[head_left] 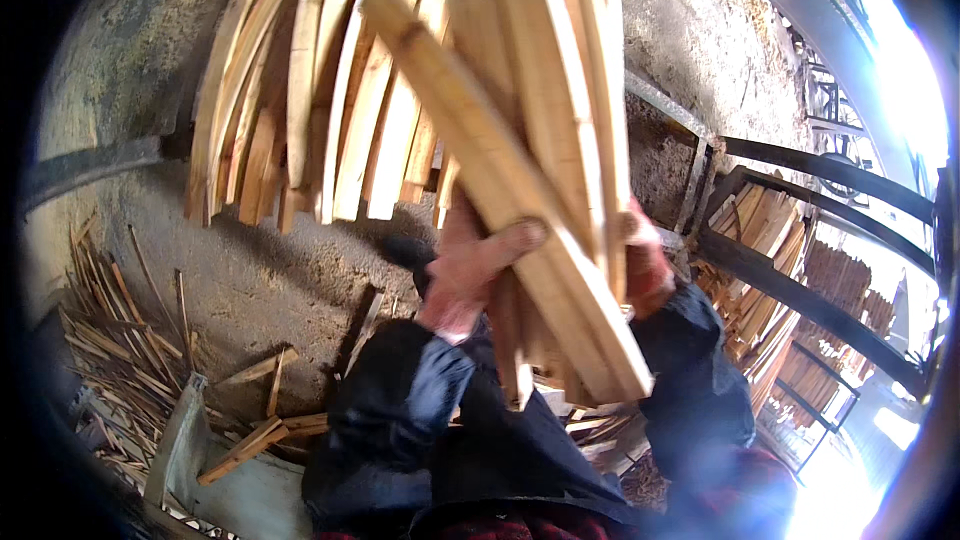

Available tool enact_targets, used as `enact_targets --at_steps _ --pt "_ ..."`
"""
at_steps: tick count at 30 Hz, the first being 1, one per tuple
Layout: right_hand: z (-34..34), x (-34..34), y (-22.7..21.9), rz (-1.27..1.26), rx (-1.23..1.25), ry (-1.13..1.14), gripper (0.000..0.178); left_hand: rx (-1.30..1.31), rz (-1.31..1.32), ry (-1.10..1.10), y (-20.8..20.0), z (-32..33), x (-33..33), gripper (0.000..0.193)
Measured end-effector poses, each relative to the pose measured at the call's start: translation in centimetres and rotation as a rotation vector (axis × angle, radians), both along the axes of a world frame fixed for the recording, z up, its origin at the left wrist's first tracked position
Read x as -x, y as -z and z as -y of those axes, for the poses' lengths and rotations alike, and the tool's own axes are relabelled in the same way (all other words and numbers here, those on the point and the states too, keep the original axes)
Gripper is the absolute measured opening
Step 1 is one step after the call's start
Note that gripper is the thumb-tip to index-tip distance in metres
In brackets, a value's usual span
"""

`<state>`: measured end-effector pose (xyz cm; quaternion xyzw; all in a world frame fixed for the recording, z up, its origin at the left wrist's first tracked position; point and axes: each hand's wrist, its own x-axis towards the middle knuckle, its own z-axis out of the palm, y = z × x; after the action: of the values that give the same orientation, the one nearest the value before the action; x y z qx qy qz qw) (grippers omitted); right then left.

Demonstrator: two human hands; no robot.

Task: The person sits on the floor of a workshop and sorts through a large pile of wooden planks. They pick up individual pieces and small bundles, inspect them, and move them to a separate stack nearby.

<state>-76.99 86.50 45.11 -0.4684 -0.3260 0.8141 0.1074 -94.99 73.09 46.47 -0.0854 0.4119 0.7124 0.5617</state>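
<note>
A bundle of long, pale wooden boards (pixel 570 90) stands steeply in front of me, gripped between my two hands. One board (pixel 490 155) lies slantwise across the front of the bundle, from upper left to lower right. My left hand (pixel 470 265) is closed around the left side, with its thumb over the slanting board. On the right edge, my right hand (pixel 648 265) wraps the bundle; most of its fingers are hidden behind the wood. The upper ends of the bundle run out of view at the top. Dark sleeves cover both my forearms.
More boards (pixel 345 90) hang side by side on a dark metal bar (pixel 95 168) at upper left. Thin wood scraps (pixel 130 330) pile up at lower left beside a grey metal piece (pixel 180 445). At right, metal frames (pixel 810 295) hold stacked wood (pixel 765 230).
</note>
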Motion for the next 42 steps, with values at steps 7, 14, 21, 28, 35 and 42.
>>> enact_targets --at_steps 7,14,21,28,35,42 --pt "-9.2 -1.5 6.7 0.039 -0.167 -0.042 0.093 -0.009 -0.229 0.323 13.9 -10.5 -4.1 0.086" --pt "-7.0 1.6 20.5 0.973 -0.659 -0.434 0.131 0.488 -0.493 0.69 16.7 -2.5 -5.3 0.108" --pt "-8.5 1.6 21.4 0.905 -0.501 -0.634 0.08 0.349 -0.687 0.618 16.2 2.1 -2.9 0.079" --pt "-8.6 -3.8 22.9 0.975 -1.403 -1.431 0.058 0.683 -0.46 0.718 15.5 16.4 -2.8 0.079" --pt "3.1 3.3 19.7 1.038 -0.938 -0.99 0.072 0.973 -0.3 0.236 18.3 35.5 -6.2 0.07" --pt "17.1 8.1 16.6 0.605 -0.9 -1.077 0.057 1.015 -0.715 0.27 22.0 51.2 -12.2 0.029"
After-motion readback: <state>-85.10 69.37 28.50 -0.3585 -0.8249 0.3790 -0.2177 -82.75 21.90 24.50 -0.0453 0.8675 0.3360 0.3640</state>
